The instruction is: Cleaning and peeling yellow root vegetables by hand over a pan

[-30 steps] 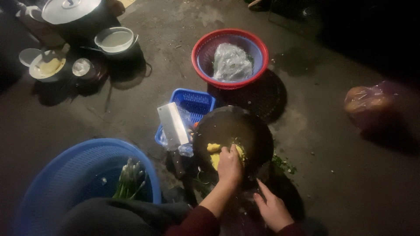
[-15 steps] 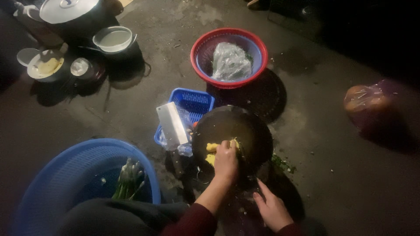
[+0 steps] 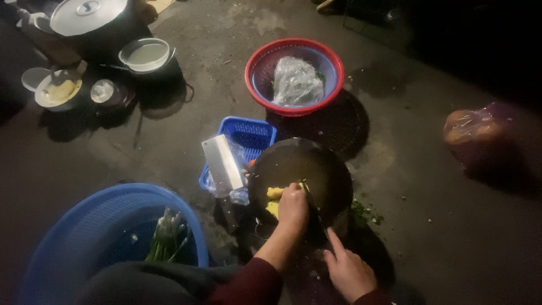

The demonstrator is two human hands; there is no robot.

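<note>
A round dark chopping board [image 3: 299,169] lies on the ground in front of me. My left hand [image 3: 293,206] is closed over yellow food pieces [image 3: 274,194] at the board's near side. My right hand [image 3: 347,271] rests lower right, by the board's near edge, with fingers apart and the index finger stretched toward the board. A thin dark line runs from that finger up to my left hand; I cannot tell what it is. A wide steel cleaver [image 3: 222,162] lies across the rim of a small blue basket [image 3: 248,134] left of the board.
A red basket [image 3: 259,85] holding a clear plastic bag stands behind the board. A big blue tub [image 3: 84,226] with green onions is at lower left. Pots, lids and bowls [image 3: 144,55] crowd the far left. An orange bag [image 3: 474,133] sits at right. Green scraps [image 3: 364,213] lie by the board.
My left hand has shifted slightly on the yellow pieces and stays closed on them. My right hand has barely moved.
</note>
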